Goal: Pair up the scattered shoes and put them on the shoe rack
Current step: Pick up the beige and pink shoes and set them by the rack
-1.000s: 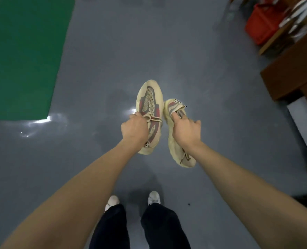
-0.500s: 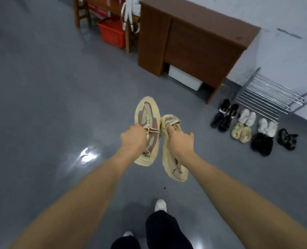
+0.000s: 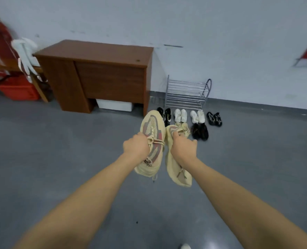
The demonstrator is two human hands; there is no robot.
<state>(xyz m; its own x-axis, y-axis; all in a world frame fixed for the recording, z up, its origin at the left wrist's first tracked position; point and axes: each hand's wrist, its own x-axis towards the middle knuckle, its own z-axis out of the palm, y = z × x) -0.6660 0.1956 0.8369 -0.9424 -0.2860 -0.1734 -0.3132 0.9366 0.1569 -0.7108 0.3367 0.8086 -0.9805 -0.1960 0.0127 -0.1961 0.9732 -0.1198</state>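
Two beige knit sneakers with red-grey side stripes hang in the air in front of me. My left hand (image 3: pixel 136 146) grips the left sneaker (image 3: pixel 151 130) at its laces, toe pointing away. My right hand (image 3: pixel 183 147) holds the right sneaker (image 3: pixel 178 172) by its collar, heel toward me. Against the far wall stands a bare metal shoe rack (image 3: pixel 186 93). Several pairs sit in rows on the floor before it: black-and-white shoes (image 3: pixel 165 113), two white pairs (image 3: pixel 180 115), a dark pair (image 3: pixel 200 131), black sandals (image 3: pixel 214 118) and a beige pair (image 3: pixel 185 128) partly hidden by the held sneaker.
A brown wooden desk (image 3: pixel 102 74) stands left of the rack with a white box (image 3: pixel 115 105) under it. A red basket (image 3: pixel 16 88) and a white rope (image 3: pixel 25 56) on a bench are at the far left. Grey floor (image 3: pixel 59 150) stretches between me and the rack.
My view has swung round from the open floor toward the wall, bringing the desk, rack and floor pairs ahead of me. Both hands keep the same hold on the beige sneakers.
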